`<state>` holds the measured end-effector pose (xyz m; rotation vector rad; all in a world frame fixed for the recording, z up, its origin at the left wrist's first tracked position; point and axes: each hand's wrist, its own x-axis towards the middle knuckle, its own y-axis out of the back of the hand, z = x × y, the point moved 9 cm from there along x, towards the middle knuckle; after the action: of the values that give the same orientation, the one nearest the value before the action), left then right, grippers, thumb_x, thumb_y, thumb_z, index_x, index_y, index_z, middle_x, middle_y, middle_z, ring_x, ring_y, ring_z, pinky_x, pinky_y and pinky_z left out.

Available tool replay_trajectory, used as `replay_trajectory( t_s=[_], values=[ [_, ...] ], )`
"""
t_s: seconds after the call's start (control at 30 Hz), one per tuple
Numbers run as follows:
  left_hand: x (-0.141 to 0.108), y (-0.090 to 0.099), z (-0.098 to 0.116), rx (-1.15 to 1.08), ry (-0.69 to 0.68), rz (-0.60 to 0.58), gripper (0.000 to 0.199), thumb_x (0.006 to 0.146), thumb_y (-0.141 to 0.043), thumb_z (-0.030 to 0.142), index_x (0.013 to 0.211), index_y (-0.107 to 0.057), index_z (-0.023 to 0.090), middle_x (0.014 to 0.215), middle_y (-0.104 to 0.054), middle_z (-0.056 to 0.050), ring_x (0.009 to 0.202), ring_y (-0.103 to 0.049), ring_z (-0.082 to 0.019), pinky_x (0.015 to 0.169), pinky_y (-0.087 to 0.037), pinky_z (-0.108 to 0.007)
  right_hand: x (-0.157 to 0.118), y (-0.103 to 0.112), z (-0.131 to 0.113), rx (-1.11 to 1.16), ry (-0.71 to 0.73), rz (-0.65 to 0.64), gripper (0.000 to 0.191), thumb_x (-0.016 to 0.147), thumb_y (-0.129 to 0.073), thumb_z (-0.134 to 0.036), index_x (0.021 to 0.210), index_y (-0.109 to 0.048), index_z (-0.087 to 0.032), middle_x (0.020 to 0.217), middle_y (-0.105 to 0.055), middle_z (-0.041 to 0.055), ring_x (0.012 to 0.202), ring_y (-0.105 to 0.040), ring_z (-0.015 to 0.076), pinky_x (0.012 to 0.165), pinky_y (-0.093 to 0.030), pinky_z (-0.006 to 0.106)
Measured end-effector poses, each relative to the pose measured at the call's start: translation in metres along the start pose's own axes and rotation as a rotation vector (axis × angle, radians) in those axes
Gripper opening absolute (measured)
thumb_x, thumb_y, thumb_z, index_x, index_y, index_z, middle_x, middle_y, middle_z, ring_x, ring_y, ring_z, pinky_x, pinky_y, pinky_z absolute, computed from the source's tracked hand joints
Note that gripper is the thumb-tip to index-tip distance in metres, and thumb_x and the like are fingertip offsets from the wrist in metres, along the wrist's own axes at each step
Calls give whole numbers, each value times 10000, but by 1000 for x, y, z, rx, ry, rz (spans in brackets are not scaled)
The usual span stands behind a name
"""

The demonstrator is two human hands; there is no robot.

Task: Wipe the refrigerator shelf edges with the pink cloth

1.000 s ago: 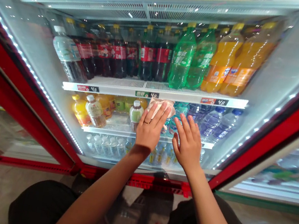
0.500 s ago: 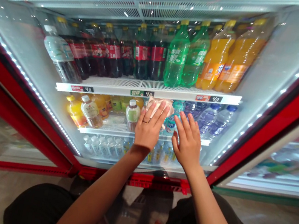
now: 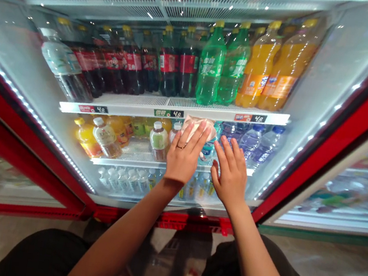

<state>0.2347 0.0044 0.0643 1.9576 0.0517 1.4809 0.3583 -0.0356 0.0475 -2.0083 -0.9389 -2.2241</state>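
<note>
My left hand (image 3: 185,154), with a ring on one finger, holds a crumpled pale cloth (image 3: 210,132) under its outstretched fingers. The cloth overlaps the front edge of the middle shelf (image 3: 205,112), beside a 4.8 price label (image 3: 169,113); whether it touches the edge I cannot tell. To the right, my right hand (image 3: 232,172) is raised with fingers apart and nothing in it. It is in front of the lower shelf, near a blue-labelled bottle (image 3: 207,149) and blue-capped bottles (image 3: 250,140). A green-labelled bottle (image 3: 159,140) stands left of my left hand.
Cola bottles (image 3: 169,62), green bottles (image 3: 211,67) and orange soda bottles (image 3: 258,70) line the middle shelf. Small water bottles (image 3: 122,178) stand at the bottom. A red door frame (image 3: 343,132) borders the cooler on the right. My knees are close below.
The view has shifted slightly, so the cooler and bottles appear a little further left. Both hands keep nearly the same pose, the cloth still under my left fingers.
</note>
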Motion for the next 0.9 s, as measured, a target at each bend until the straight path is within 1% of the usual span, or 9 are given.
replay_trajectory(
  t_s=[0.07,0.13,0.27,0.33,0.47,0.57,0.63,0.77,0.9],
  values=[
    [4,-2,6,1,-20,-5,868,1034,-488,76,1749,-41,282,1750,-417,-41,1644,-378,-241,1391,-246,-461,0,0,3,-2,-14,0,928,1026,-546,-126,1758,-42,-393,1780,-381,2,1646,-371,295,1335,-389,574],
    [1,-5,8,2,-50,-14,872,1029,-482,63,1750,-43,283,1737,-439,-32,1635,-394,-226,1392,-245,-446,-1,1,7,-5,-31,-4,929,1029,-537,-133,1755,-28,-408,1785,-369,-2,1645,-372,301,1336,-384,587],
    [-13,-5,5,15,-120,-11,874,1018,-496,56,1753,-80,283,1708,-482,-13,1612,-433,-207,1412,-168,-430,-1,4,11,-8,-49,4,920,1033,-524,-137,1756,-23,-407,1782,-375,5,1646,-372,299,1329,-393,592],
    [-15,-4,1,13,-121,-15,891,1008,-503,48,1752,-79,296,1713,-474,-10,1610,-437,-211,1416,-152,-444,-2,4,13,-11,-60,-7,925,1032,-520,-137,1757,-12,-403,1787,-364,11,1649,-365,304,1330,-388,598],
    [-3,-3,3,-16,-81,-53,932,991,-514,44,1747,-37,309,1745,-419,-35,1634,-399,-253,1405,-193,-500,-3,7,16,-25,-68,-8,924,1028,-519,-136,1760,-18,-392,1786,-368,26,1649,-364,317,1326,-386,612],
    [9,-6,14,-22,-77,-74,911,998,-493,49,1748,-38,292,1767,-377,-37,1652,-362,-271,1402,-201,-513,-4,9,19,-19,-70,7,924,1022,-523,-127,1762,-35,-385,1787,-368,24,1659,-343,308,1328,-386,604],
    [13,-9,21,-17,-94,-86,895,998,-478,44,1751,-53,278,1776,-360,-26,1659,-344,-267,1401,-212,-504,-4,9,21,-15,-72,15,921,1018,-518,-120,1763,-44,-380,1789,-365,26,1664,-331,305,1326,-388,606],
    [4,-13,26,-13,-158,-82,890,990,-480,36,1755,-92,272,1754,-406,-18,1648,-369,-234,1403,-215,-469,-5,11,25,-26,-89,21,894,1029,-514,-119,1766,-71,-365,1767,-409,49,1659,-344,308,1312,-409,614],
    [-7,-13,16,-21,-155,-83,946,963,-511,18,1755,-81,306,1739,-432,-16,1642,-382,-226,1411,-182,-478,-6,14,27,-42,-102,24,892,1037,-518,-121,1766,-67,-366,1745,-449,58,1653,-358,303,1306,-425,604]
  ],
)
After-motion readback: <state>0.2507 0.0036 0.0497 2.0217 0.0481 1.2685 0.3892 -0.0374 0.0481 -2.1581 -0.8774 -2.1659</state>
